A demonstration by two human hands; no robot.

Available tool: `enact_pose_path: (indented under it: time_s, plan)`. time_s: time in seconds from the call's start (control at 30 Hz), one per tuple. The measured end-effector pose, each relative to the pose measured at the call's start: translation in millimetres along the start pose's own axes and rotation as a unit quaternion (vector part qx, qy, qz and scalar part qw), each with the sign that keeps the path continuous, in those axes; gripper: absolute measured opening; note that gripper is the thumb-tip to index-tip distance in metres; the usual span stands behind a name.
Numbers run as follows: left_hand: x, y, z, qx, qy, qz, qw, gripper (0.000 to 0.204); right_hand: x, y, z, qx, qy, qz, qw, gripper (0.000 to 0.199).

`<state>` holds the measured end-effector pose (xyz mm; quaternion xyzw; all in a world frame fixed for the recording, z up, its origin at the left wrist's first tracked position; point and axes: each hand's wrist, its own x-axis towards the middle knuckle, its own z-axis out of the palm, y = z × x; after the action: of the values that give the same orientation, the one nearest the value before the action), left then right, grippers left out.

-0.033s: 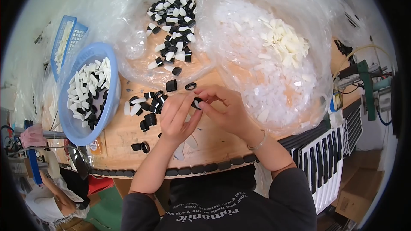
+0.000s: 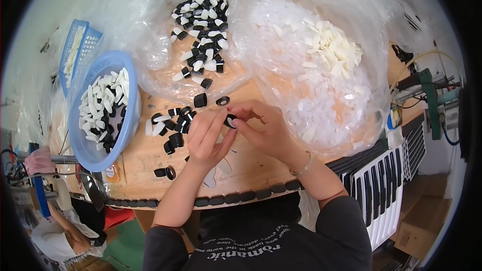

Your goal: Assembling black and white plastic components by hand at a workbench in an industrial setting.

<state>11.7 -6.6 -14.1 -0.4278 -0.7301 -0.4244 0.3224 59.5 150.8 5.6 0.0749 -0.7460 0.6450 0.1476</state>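
Observation:
Over the middle of the wooden table, my left hand (image 2: 207, 134) and my right hand (image 2: 266, 126) meet with fingertips pinched together. Between them is a small black round cap-like part (image 2: 231, 121) with a pale piece at its opening; my fingers hide most of it. Just beyond my fingertips lie a flat black ring-shaped part (image 2: 223, 101) and an upright black cap (image 2: 200, 100). Beside my left hand several black caps (image 2: 175, 140) and white tongue-shaped pieces (image 2: 149, 127) are scattered. Flat white pieces (image 2: 224, 166) lie partly under my wrists.
A blue basin (image 2: 131, 120) of white and black pieces stands left, near a blue basket (image 2: 95, 40). Ahead is a pile of black-and-white parts (image 2: 205, 45) on clear plastic. Thin white pieces (image 2: 331, 100) heap up right. Black blocks (image 2: 231, 198) line the table's front edge.

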Motion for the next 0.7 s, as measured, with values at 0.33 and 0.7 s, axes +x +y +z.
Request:
enact_pose_path:
  time_s: [0.33,0.7]
  plan:
    - [-1,1,3,-0.012,0.012,0.011,1.0,0.046,2,-11,-10,-0.018,-0.008,-0.059,0.998,0.011]
    - [-5,3,5,0.074,0.006,0.058,0.996,0.046,-4,-1,-3,-0.148,0.035,-0.195,0.969,0.009]
